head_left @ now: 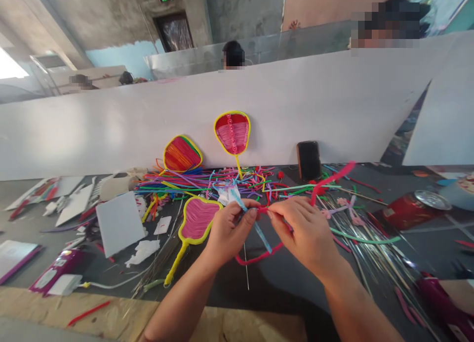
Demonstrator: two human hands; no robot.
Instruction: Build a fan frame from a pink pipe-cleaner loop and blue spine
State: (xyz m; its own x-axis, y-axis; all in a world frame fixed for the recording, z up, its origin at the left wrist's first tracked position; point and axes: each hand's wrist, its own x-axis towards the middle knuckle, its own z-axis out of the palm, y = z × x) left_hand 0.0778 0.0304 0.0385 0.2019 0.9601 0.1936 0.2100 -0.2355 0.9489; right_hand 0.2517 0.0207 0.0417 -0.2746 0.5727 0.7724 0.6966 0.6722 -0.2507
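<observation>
My left hand [231, 231] pinches a red pipe cleaner [255, 258] between thumb and fingertips, where a light blue pipe cleaner [262, 237] crosses it. My right hand [305, 231] is closed on the same red pipe cleaner just to the right. One red end sticks up past the right knuckles, and a curved red length hangs below the hands. Under the left hand a thin bare wire [247, 275] points down; its upper end is hidden. Left of that hand lies a pink fan [200, 218] with a yellow rim and handle.
Two more fans, one pink [232, 133] and one orange-red [182, 154], lean on a white partition [111, 124]. Loose pipe cleaners [177, 181] pile below them. A phone [308, 160], a red can [414, 211] and metal wires [370, 233] are to the right. Several people sit beyond the partition.
</observation>
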